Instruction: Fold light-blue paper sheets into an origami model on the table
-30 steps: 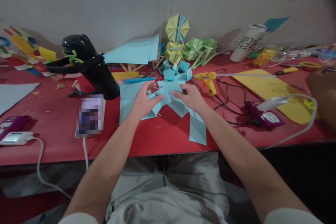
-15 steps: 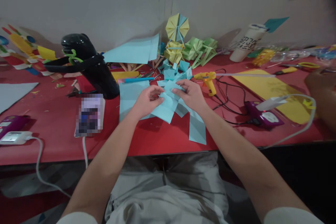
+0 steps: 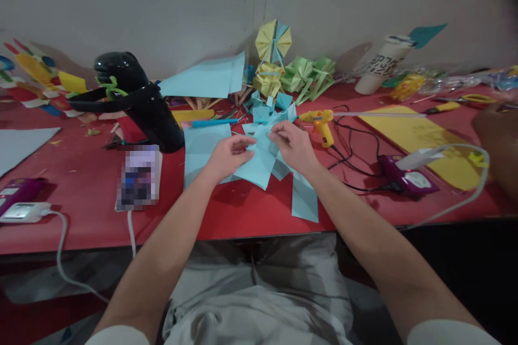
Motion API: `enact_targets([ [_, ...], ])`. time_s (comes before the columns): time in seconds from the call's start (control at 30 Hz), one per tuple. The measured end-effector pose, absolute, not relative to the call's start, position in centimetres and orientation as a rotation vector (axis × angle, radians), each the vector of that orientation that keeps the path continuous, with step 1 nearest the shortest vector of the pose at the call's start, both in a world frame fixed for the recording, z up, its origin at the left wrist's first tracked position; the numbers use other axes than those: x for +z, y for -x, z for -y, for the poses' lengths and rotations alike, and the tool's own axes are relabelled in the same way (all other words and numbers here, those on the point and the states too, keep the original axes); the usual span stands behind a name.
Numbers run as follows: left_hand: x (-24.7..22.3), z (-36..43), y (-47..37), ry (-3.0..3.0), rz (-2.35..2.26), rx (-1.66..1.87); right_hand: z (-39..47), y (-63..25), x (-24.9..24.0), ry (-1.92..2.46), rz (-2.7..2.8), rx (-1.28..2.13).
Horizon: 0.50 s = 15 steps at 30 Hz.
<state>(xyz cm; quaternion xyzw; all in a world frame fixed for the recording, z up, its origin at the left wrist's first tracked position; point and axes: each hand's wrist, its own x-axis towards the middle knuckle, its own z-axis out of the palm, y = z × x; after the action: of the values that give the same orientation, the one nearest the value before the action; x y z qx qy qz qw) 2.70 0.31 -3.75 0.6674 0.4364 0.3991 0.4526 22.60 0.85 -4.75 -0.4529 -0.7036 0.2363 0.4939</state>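
Observation:
Between my hands is a light-blue sheet of paper [image 3: 261, 164], tilted, its lower corner lying over other blue pieces. My left hand [image 3: 226, 157] grips its left edge between thumb and fingers. At the upper right edge, my right hand [image 3: 294, 145] pinches the same paper, thumb against fingertips. More blue sheets lie beneath, among them a loose strip [image 3: 305, 199] near the table edge. Just behind stand small folded blue paper pieces [image 3: 263, 112]. A yellow glue gun [image 3: 321, 125] lies right of my right hand.
A black bottle [image 3: 156, 118] leans at the left, near a phone [image 3: 140, 178] on a cable. Folded yellow and green paper shapes [image 3: 299, 74] stand by the wall. A purple power socket [image 3: 408, 178] and yellow sheet [image 3: 457, 164] lie right. Another person's hand [image 3: 502, 140] shows at the right edge.
The paper between my hands has turned slightly and shifted a little right. My right fingers have curled closer together at its edge. My left hand has barely moved.

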Motion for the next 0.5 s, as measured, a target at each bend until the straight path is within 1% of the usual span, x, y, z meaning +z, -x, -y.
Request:
enact_targets([
  [0.13,-3.7,-0.35,-2.84,-1.634,-1.082,1.003,-0.47,-22.64,-4.22,1.127,1.81,0.472],
  [0.33,-3.94,-0.53,-3.02,-1.562,-1.111,1.033,-0.01,-22.21,-4.03,1.246,1.889,0.437],
  [0.5,-3.77,-0.34,-3.05,-1.503,-1.129,0.998,-0.41,-22.05,-4.54,1.093,1.86,0.321],
])
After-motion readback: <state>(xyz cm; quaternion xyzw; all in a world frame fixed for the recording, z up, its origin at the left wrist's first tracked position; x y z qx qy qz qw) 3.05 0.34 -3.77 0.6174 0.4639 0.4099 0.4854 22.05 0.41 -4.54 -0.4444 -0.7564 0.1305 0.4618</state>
